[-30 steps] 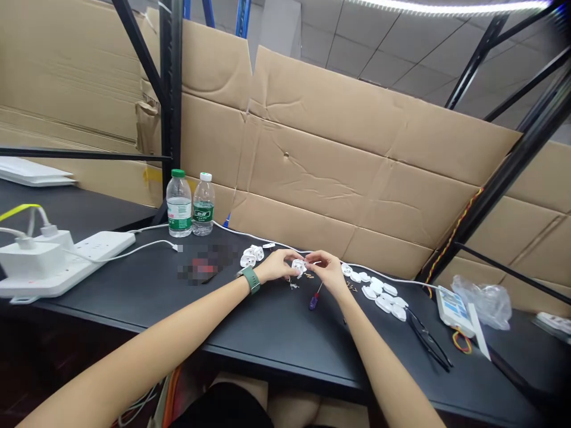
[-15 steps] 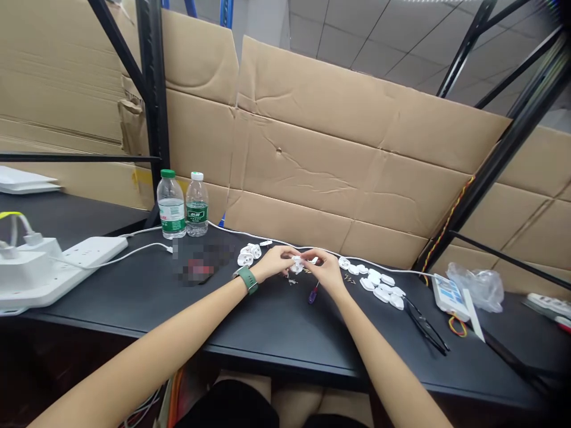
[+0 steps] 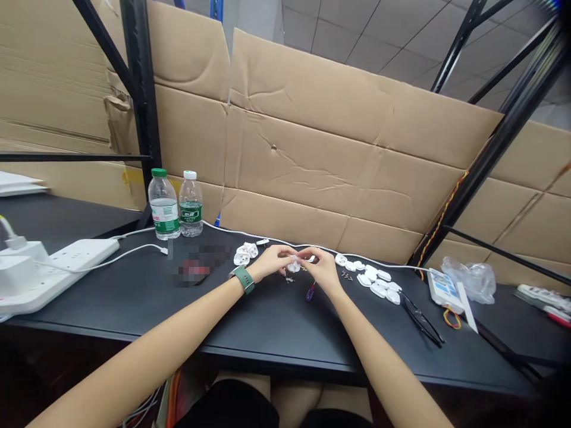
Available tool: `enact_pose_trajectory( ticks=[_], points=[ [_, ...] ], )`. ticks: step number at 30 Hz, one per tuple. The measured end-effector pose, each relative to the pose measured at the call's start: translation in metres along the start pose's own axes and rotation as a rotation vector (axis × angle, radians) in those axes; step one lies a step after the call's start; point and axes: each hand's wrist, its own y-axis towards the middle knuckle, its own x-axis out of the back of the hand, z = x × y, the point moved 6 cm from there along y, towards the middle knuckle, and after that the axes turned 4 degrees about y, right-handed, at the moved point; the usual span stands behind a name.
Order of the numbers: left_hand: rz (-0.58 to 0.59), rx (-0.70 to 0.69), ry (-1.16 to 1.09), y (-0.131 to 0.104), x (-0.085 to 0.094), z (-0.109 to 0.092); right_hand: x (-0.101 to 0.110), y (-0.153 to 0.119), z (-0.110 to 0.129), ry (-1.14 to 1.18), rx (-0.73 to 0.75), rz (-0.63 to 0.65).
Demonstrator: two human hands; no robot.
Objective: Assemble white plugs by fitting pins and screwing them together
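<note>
My left hand (image 3: 273, 262), with a green-strapped watch (image 3: 245, 279) on its wrist, pinches a small white plastic plug part (image 3: 293, 266) from the left. The fingertips of my right hand (image 3: 325, 271) close on the same part from the right, covering some of it. Below my right hand lies a screwdriver (image 3: 310, 292) with a purple handle, its tip end hidden. Tiny metal pieces (image 3: 289, 279) are scattered under the part. White socket-faced pieces (image 3: 243, 254) sit together left of my left hand. Beyond my right hand are small brass pins (image 3: 347, 275) and several white plastic covers (image 3: 378, 285).
Two water bottles (image 3: 164, 208) stand at the back left, near a white power strip (image 3: 84, 261) with cables. Black-framed glasses (image 3: 422, 321), a white-and-blue box (image 3: 445, 291) and a clear plastic bag (image 3: 470, 279) are at the right. Cardboard (image 3: 312, 160) walls the desk's back.
The view has shifted slightly, so the desk items appear a little further left. Both hands stay together at the white plug part, with only a slight change in its angle.
</note>
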Motion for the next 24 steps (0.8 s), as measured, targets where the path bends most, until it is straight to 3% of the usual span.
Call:
enact_pose_trajectory(
  ticks=[24],
  points=[
    [0.014, 0.06, 0.052, -0.002, -0.003, 0.001, -0.002, -0.002, 0.014, -0.22, 0.23, 0.177]
  ],
)
